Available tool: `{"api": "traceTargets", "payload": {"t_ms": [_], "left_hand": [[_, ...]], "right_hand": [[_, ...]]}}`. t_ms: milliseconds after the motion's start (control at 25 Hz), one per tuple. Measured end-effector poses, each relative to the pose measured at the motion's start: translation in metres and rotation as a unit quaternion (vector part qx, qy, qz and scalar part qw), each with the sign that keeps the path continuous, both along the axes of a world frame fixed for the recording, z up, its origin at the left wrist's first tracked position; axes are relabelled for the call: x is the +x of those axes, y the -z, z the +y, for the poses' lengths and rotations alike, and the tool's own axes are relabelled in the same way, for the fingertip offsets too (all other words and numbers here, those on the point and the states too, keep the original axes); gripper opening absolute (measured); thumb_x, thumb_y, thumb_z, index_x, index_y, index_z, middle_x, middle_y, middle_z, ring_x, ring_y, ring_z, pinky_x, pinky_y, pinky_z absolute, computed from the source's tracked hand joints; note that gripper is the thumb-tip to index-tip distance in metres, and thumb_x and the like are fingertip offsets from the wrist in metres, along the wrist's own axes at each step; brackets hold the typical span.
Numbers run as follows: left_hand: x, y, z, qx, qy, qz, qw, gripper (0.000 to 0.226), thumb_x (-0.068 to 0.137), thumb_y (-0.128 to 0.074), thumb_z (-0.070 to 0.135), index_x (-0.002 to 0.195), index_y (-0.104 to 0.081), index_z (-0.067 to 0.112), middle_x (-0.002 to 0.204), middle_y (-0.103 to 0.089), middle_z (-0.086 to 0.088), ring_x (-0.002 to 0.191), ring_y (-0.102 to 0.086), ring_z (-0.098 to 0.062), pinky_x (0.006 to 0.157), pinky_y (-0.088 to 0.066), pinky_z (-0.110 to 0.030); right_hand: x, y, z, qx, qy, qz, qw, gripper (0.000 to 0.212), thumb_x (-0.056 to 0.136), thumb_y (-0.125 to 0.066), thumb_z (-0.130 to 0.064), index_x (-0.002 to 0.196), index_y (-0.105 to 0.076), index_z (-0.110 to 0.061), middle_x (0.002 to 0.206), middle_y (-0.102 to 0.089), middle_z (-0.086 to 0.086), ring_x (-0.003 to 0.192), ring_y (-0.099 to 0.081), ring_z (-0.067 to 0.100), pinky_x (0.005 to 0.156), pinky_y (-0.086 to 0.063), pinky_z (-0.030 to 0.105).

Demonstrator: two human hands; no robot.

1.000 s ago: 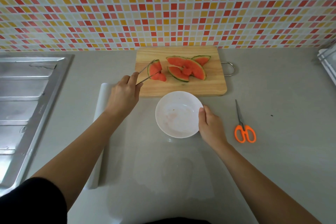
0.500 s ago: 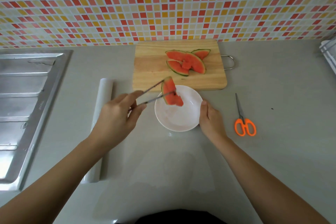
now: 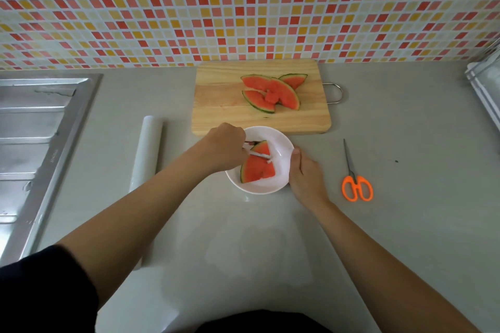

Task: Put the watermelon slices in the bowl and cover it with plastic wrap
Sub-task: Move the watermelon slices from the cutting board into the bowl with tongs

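Note:
A white bowl [image 3: 281,140] stands on the grey counter just in front of the wooden cutting board [image 3: 216,105]. One watermelon slice [image 3: 258,167] lies inside the bowl, with the metal tongs [image 3: 257,153] still across its top. My left hand [image 3: 226,149] grips the tongs over the bowl's left side. My right hand [image 3: 305,173] holds the bowl's right rim. Three more watermelon slices [image 3: 273,89] lie overlapping on the board. A roll of plastic wrap [image 3: 147,151] lies to the left, a clear sheet of it spread on the counter under the bowl.
Orange-handled scissors [image 3: 356,184] lie to the right of the bowl. A steel sink drainboard [image 3: 35,149] fills the left edge. A white rack [image 3: 484,89] sits at the far right. The tiled wall [image 3: 243,8] rises behind the board.
My left hand carried a slice in the tongs from the board down into the bowl, where it now rests. My right hand stayed on the bowl's rim.

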State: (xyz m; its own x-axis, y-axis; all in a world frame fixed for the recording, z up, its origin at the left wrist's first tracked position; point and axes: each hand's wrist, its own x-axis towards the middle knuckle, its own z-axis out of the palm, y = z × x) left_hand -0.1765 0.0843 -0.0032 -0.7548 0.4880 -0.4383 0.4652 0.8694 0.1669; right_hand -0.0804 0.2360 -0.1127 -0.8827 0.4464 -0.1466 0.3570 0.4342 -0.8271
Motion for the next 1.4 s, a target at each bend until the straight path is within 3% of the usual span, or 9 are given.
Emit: {"api": "traceTargets", "payload": {"t_ms": [160, 320, 360, 440, 520, 720, 1000, 1240, 1400], "left_hand": [[-0.011, -0.014, -0.015, 0.035, 0.009, 0.003, 0.999, 0.024, 0.090, -0.051, 0.032, 0.077, -0.052, 0.012, 0.087, -0.055, -0.007, 0.082, -0.051, -0.024, 0.065, -0.035, -0.029], [-0.056, -0.024, -0.046, 0.139, -0.102, 0.061, 0.983, 0.025, 0.087, -0.058, 0.037, 0.078, -0.065, 0.016, 0.069, -0.060, 0.003, 0.059, -0.049, -0.012, 0.054, -0.034, -0.023], [-0.067, -0.017, -0.051, 0.189, -0.189, 0.000, 0.963, 0.023, 0.087, -0.060, 0.035, 0.075, -0.065, 0.015, 0.066, -0.059, 0.003, 0.054, -0.046, -0.009, 0.049, -0.033, -0.020], [-0.078, 0.007, -0.053, 0.284, -0.352, -0.200, 0.869, 0.020, 0.090, -0.062, 0.025, 0.078, -0.064, 0.009, 0.066, -0.055, -0.003, 0.043, -0.036, -0.007, 0.040, -0.028, -0.014], [-0.084, 0.034, -0.047, 0.327, -0.412, -0.302, 0.795, 0.019, 0.093, -0.058, 0.019, 0.081, -0.061, 0.004, 0.067, -0.048, -0.006, 0.035, -0.028, -0.003, 0.033, -0.021, -0.011], [-0.097, 0.058, -0.015, 0.386, -0.436, -0.323, 0.746, 0.013, 0.093, -0.056, 0.015, 0.085, -0.059, 0.006, 0.067, -0.048, -0.006, 0.033, -0.026, -0.003, 0.031, -0.020, -0.012], [-0.092, 0.051, -0.004, 0.368, -0.422, -0.182, 0.808, 0.014, 0.084, -0.065, 0.017, 0.089, -0.067, 0.004, 0.065, -0.053, -0.003, 0.047, -0.033, -0.012, 0.039, -0.028, -0.019], [-0.078, 0.036, -0.014, 0.294, -0.253, 0.062, 0.920, 0.019, 0.090, -0.057, 0.023, 0.090, -0.072, 0.012, 0.071, -0.060, -0.004, 0.067, -0.050, -0.018, 0.052, -0.036, -0.019], [-0.073, 0.037, -0.029, 0.298, -0.254, 0.081, 0.917, 0.020, 0.090, -0.058, 0.024, 0.094, -0.073, 0.012, 0.064, -0.056, 0.001, 0.064, -0.048, -0.017, 0.052, -0.035, -0.018]], "right_hand": [[0.001, 0.001, 0.000, 0.000, 0.000, 0.001, 1.000, 0.040, 0.099, -0.025, -0.033, 0.064, -0.039, -0.017, 0.056, -0.046, -0.002, 0.054, -0.043, 0.013, 0.048, -0.030, 0.022], [0.001, -0.002, -0.001, 0.008, 0.003, -0.002, 1.000, 0.039, 0.099, -0.026, -0.031, 0.063, -0.036, -0.019, 0.056, -0.047, 0.000, 0.055, -0.045, 0.015, 0.050, -0.032, 0.031], [0.001, -0.003, -0.001, 0.006, 0.003, -0.002, 1.000, 0.038, 0.099, -0.027, -0.030, 0.063, -0.037, -0.021, 0.057, -0.049, 0.001, 0.056, -0.047, 0.017, 0.052, -0.033, 0.032], [0.001, -0.005, -0.001, 0.011, 0.000, 0.000, 1.000, 0.037, 0.099, -0.028, -0.029, 0.063, -0.036, -0.026, 0.057, -0.049, 0.000, 0.057, -0.049, 0.019, 0.053, -0.034, 0.034], [0.000, -0.005, -0.001, 0.021, 0.000, 0.003, 1.000, 0.038, 0.099, -0.029, -0.028, 0.062, -0.033, -0.028, 0.054, -0.045, -0.003, 0.054, -0.046, 0.017, 0.051, -0.031, 0.033], [-0.001, -0.002, -0.001, 0.028, 0.002, 0.003, 1.000, 0.034, 0.099, -0.030, -0.028, 0.066, -0.038, -0.030, 0.053, -0.044, -0.006, 0.052, -0.045, 0.012, 0.048, -0.027, 0.024], [0.001, -0.002, -0.002, 0.019, -0.002, 0.006, 1.000, 0.028, 0.098, -0.027, -0.032, 0.079, -0.046, -0.026, 0.058, -0.049, -0.007, 0.057, -0.050, 0.011, 0.051, -0.032, 0.025], [0.002, 0.000, -0.001, 0.026, -0.010, 0.014, 1.000, 0.035, 0.099, -0.025, -0.031, 0.084, -0.053, -0.017, 0.064, -0.056, 0.000, 0.063, -0.054, 0.017, 0.056, -0.035, 0.032], [0.001, 0.001, -0.001, 0.029, -0.012, 0.022, 0.999, 0.035, 0.097, -0.024, -0.033, 0.079, -0.052, -0.021, 0.062, -0.055, -0.002, 0.061, -0.053, 0.015, 0.054, -0.034, 0.029]]}}
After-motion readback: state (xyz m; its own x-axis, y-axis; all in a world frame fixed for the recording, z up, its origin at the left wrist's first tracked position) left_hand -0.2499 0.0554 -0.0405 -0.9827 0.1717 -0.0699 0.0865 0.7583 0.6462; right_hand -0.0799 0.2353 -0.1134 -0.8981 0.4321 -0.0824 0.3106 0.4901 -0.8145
